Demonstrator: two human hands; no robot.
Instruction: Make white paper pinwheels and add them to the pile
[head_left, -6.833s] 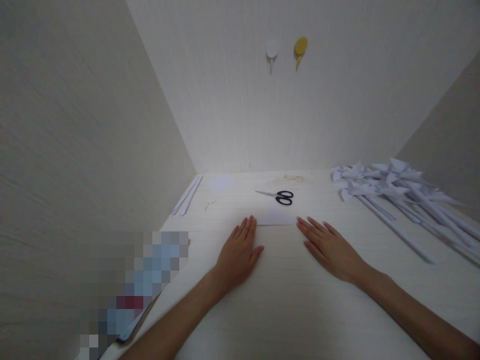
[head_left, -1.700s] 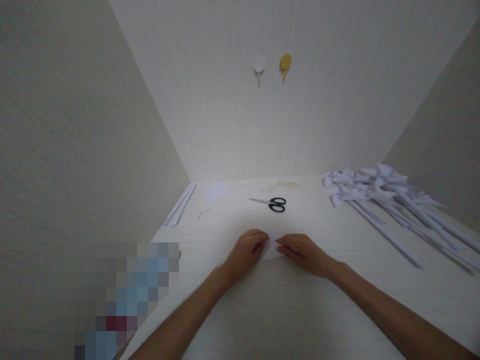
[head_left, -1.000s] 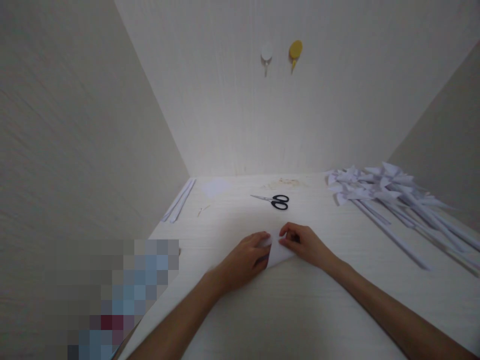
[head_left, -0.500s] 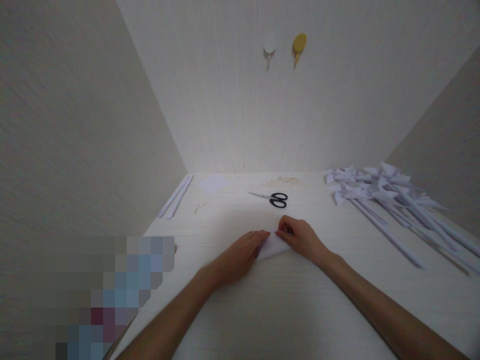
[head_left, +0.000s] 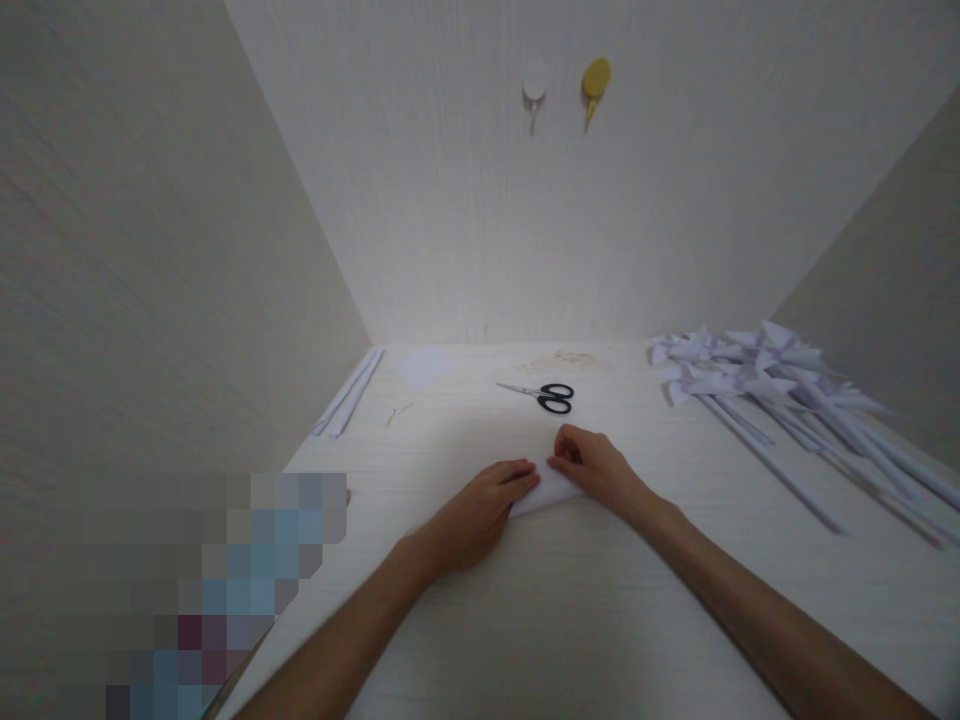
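Note:
A small white sheet of paper point(head_left: 546, 490) lies folded on the pale desk point(head_left: 600, 600) in front of me. My left hand point(head_left: 480, 510) presses on its left part with the fingertips at the fold. My right hand point(head_left: 596, 470) pinches the paper's upper right part, fingers curled. Most of the paper is hidden under both hands.
Black-handled scissors point(head_left: 544, 394) lie just beyond the hands. A pile of white paper pinwheels on paper sticks point(head_left: 765, 385) fills the right side. Two paper strips point(head_left: 349, 390) lie along the left wall. Two hooks, white point(head_left: 534, 85) and yellow point(head_left: 596, 80), hang on the back wall.
Both hands went from lying flat beside the paper to closing on it and folding it. In the last half second they shifted only slightly.

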